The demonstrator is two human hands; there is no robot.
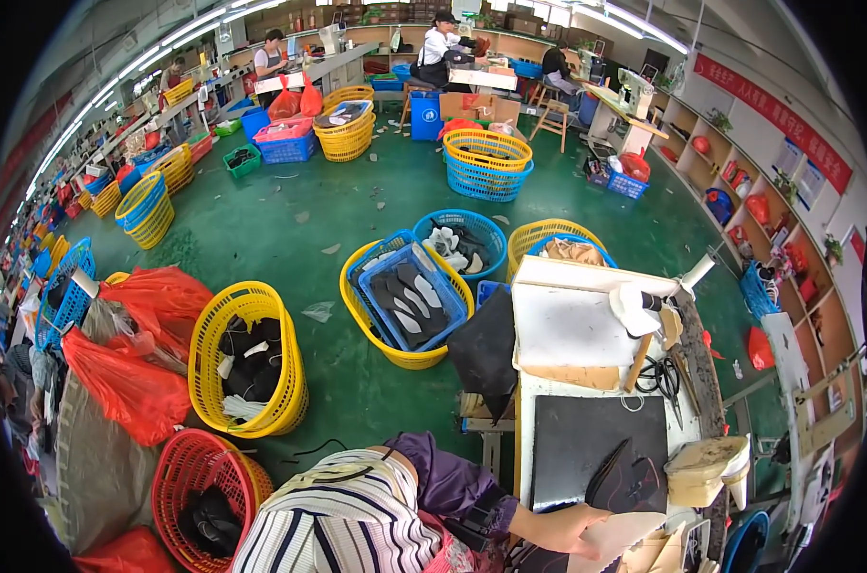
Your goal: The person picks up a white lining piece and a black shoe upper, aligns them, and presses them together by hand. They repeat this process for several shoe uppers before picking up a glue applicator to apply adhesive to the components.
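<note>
At the lower edge, my left arm reaches right over the workbench in a purple sleeve, with a dark band near the wrist. My left hand is closed at the edge of a pale beige, curved flat piece. Just beyond it, black shoe upper pieces with stitched edges lie on a dark rectangular mat. Below the hand, more dark material is partly cut off by the frame. My right hand is out of view.
Black-handled scissors, a thread spool and a cream tub sit on the bench. Baskets of parts stand on the green floor, a red basket beside me. Several people work farther back.
</note>
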